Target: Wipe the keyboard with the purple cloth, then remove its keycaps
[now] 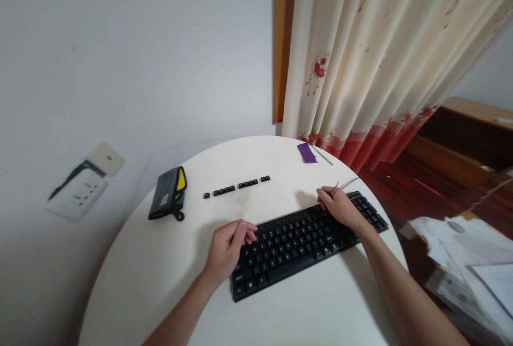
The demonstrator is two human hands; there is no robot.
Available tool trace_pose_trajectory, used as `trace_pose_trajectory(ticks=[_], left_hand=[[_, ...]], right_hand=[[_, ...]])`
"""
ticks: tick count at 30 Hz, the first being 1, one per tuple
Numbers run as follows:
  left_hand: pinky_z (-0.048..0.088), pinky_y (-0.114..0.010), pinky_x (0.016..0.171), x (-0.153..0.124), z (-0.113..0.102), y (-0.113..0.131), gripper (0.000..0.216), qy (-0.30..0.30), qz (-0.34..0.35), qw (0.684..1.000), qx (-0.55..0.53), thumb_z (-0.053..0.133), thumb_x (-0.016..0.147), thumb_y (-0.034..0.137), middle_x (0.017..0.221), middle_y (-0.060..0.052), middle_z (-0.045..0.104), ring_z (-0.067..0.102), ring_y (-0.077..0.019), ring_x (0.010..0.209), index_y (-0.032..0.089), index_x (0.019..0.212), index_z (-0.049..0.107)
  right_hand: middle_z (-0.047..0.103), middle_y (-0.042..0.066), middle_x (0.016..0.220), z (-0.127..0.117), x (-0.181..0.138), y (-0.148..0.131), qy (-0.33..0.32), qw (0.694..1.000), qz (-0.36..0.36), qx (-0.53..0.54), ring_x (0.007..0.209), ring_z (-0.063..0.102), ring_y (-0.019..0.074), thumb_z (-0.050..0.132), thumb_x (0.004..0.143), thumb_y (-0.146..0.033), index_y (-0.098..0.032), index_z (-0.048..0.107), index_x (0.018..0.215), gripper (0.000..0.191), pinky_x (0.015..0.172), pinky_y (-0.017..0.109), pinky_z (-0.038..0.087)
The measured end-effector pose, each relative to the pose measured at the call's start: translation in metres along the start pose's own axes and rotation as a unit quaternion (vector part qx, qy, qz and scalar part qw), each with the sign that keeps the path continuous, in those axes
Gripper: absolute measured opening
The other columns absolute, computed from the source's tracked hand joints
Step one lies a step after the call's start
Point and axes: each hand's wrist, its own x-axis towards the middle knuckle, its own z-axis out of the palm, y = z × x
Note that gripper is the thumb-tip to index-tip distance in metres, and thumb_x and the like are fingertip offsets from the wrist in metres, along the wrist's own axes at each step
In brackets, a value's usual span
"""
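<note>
A black keyboard [287, 247] lies slantwise on the white round table [304, 308]. My left hand [226, 247] is at its upper left corner, fingers curled and thumb against the forefinger; what is in them, if anything, is hidden. Over the keyboard's upper right part, my right hand [334, 204] is closed in a pinch, and I cannot make out what it grips. Thin wire [348, 182] shows just behind that hand. Beyond the keyboard, several loose black keycaps [248, 183] stand in a broken row of small groups.
A dark pouch [164, 194] with a yellow inside rests at the table's left. Toward the back right lie a purple cloth [307, 152] and a thin stick [323, 155]. A wall socket [80, 194], a curtain [360, 68] and papers [473, 250] surround the table.
</note>
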Motion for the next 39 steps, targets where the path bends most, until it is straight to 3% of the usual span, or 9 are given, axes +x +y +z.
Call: trace_pose_trajectory(ticks=[12,20,28,35,39], left_hand=[[0.049,-0.024,0.057,0.000,0.001,0.001,0.039,0.001,-0.007,1.000,-0.001,0.046,0.100,0.039,0.066,-0.004,0.068,0.061,-0.0140,0.060,0.014,0.083,0.072],[0.049,-0.024,0.057,0.000,0.001,0.001,0.040,0.000,-0.004,1.000,0.001,0.046,0.099,0.039,0.066,-0.004,0.069,0.061,-0.0139,0.060,0.014,0.083,0.072],[0.049,-0.024,0.057,-0.001,0.001,0.001,0.041,0.001,-0.009,1.000,0.001,0.046,0.099,0.040,0.067,-0.005,0.068,0.061,-0.0142,0.060,0.014,0.083,0.072],[0.052,-0.026,0.071,0.000,0.001,0.006,0.020,0.000,0.002,1.000,0.027,0.057,0.094,0.030,0.093,-0.006,0.072,0.066,-0.0164,0.080,0.018,0.103,0.070],[0.053,-0.032,0.086,0.000,0.003,0.010,0.026,-0.015,0.002,1.000,0.018,0.062,0.091,0.026,0.109,-0.008,0.072,0.067,-0.0185,0.092,0.019,0.115,0.065]], right_hand=[[0.052,-0.003,0.048,-0.004,0.002,0.004,-0.006,0.999,-0.012,0.034,0.047,0.046,0.0123,0.045,0.094,-0.043,-0.018,0.057,0.062,0.042,0.054,0.026,0.037],[0.053,-0.001,0.046,-0.004,0.008,0.013,-0.001,0.998,0.027,0.058,0.039,0.041,0.0106,0.046,0.092,-0.046,-0.017,0.060,0.064,0.043,0.045,0.025,0.033],[0.057,0.000,0.054,0.004,-0.002,-0.011,0.059,0.990,-0.006,0.131,0.047,0.047,0.0117,0.052,0.091,-0.048,-0.017,0.061,0.067,0.040,0.048,0.025,0.036],[0.067,0.000,0.072,0.041,-0.034,-0.052,-0.036,0.980,-0.115,0.162,0.069,0.061,0.0155,0.057,0.092,-0.033,-0.020,0.067,0.084,0.018,0.067,0.027,0.047],[0.071,0.002,0.083,0.062,-0.052,-0.068,-0.086,0.969,-0.157,0.170,0.079,0.066,0.0173,0.059,0.092,-0.029,-0.022,0.069,0.094,0.013,0.075,0.028,0.050]])
